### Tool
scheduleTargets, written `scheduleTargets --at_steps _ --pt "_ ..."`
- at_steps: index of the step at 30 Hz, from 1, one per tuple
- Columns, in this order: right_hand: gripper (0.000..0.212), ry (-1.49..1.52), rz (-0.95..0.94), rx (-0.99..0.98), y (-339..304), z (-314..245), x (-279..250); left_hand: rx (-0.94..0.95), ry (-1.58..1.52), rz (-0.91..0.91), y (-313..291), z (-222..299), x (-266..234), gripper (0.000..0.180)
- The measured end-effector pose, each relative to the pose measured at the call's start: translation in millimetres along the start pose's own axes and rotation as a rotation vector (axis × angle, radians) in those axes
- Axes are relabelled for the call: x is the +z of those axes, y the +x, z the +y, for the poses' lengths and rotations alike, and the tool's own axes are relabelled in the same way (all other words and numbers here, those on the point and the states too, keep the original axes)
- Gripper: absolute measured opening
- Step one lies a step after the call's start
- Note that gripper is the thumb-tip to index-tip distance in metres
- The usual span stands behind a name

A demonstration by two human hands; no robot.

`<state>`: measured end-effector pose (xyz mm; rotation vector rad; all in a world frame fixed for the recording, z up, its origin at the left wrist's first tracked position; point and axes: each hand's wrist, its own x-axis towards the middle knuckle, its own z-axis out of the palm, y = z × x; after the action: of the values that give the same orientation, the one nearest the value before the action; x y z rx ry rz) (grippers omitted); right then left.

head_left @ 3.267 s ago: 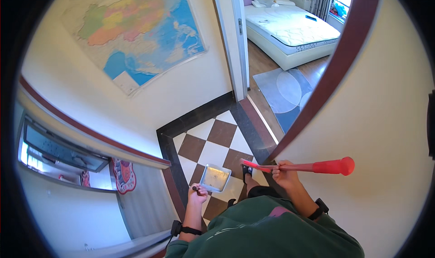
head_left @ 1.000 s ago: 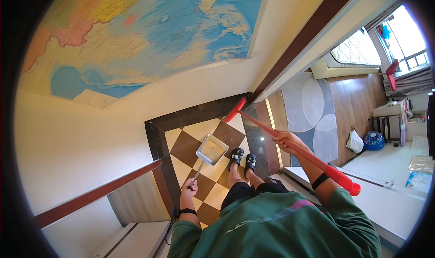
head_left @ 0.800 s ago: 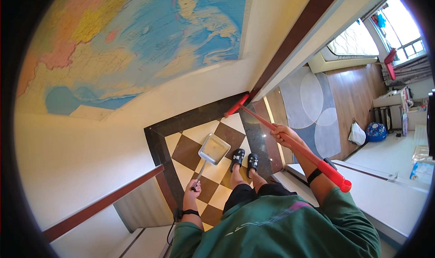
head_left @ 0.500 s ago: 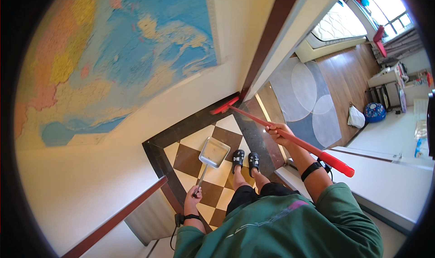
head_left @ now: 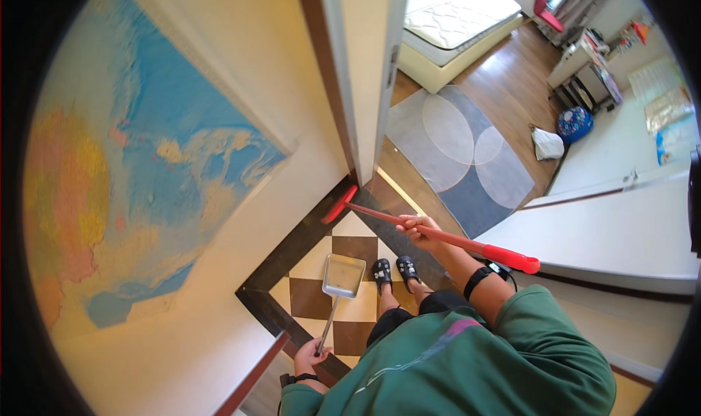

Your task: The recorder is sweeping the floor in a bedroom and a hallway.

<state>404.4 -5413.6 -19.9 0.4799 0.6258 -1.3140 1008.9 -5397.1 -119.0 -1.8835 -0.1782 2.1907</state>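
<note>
**One broom, one pan, two closed hands**

The right hand [head_left: 418, 228] is wrapped round the red broom [head_left: 467, 243], whose head lies on the dark border [head_left: 292, 252] near the door frame [head_left: 331, 87]. The left hand [head_left: 312, 352] grips the pan [head_left: 343, 276] by its handle, beside two clogs [head_left: 382, 271].

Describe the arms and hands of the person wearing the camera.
The left grip and right grip are bare, without gloves. The left sleeve and right sleeve are green; the right one is visibly short and loose. A left band and right band, both black, circle the forearms near the wrists. The right band carries a small dark box with a thin black cable.
</note>
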Motion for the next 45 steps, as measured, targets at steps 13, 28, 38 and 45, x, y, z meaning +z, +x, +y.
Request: scheduleTargets --at_steps 13,28,38,45 --pt "0.029 -0.001 0.148 -0.260 -62.8 32.7 -5.4 0.471 0.869 -0.042 -95.2 -23.6 37.1 0.032" --pt "0.041 -1.032 0.237 -0.843 -225.4 49.8 87.2 1.123 1.545 0.434 -33.4 114.1 232.4 0.071" --pt "0.019 -1.205 -0.012 -1.047 -260.9 18.2 99.9 1.605 1.587 0.109 -2.5 105.5 497.2 0.026" --pt "0.019 -1.285 -0.044 -1.030 -272.4 -13.6 50.4 1.630 1.654 0.105 21.1 131.0 500.9 0.009"
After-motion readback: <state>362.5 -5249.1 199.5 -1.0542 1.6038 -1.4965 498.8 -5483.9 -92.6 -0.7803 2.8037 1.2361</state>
